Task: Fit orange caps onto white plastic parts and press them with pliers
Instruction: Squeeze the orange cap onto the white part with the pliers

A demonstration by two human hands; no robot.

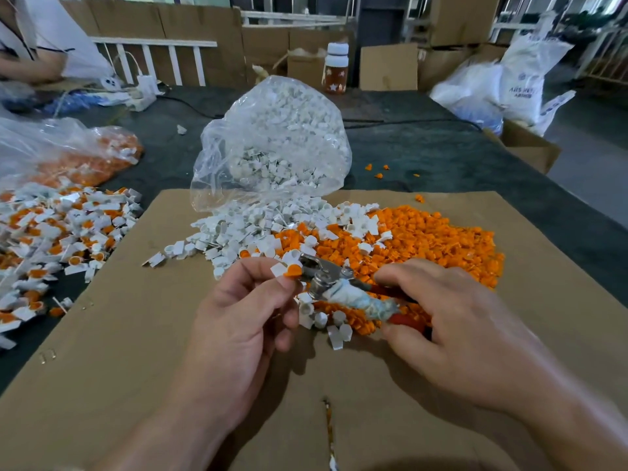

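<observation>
Dark table (441, 154) in a warehouse-type room w/ cartons (462, 18) stacked at the back; a cardboard sheet (136, 351) lies on it right in front of you. On the sheet: a pile of white parts (238, 232) spilling from a clear bag (278, 130) at centre, and a pile of orange caps (435, 239) to its right, the two mixing where they meet. Off the sheet's left edge sits a heap of capped parts (51, 239), w/ a bag of orange caps (85, 158) behind it.

Your L hand (238, 321) is above the sheet's middle, thumb & forefinger pinching a white part (278, 269) that has an orange cap (293, 270) on its end; the other fingers curl loosely under. Your R hand (438, 321) is just beside it, fingers wrapped round the red handles of the pliers (326, 277), one handle bound in grubby white tape. The plier jaws point left and touch the cap; can't tell if they're squeezed down on it. Part, cap & pliers are all held above the piles. Far back on the table stands a bottle (336, 68) w/ a white lid.
</observation>
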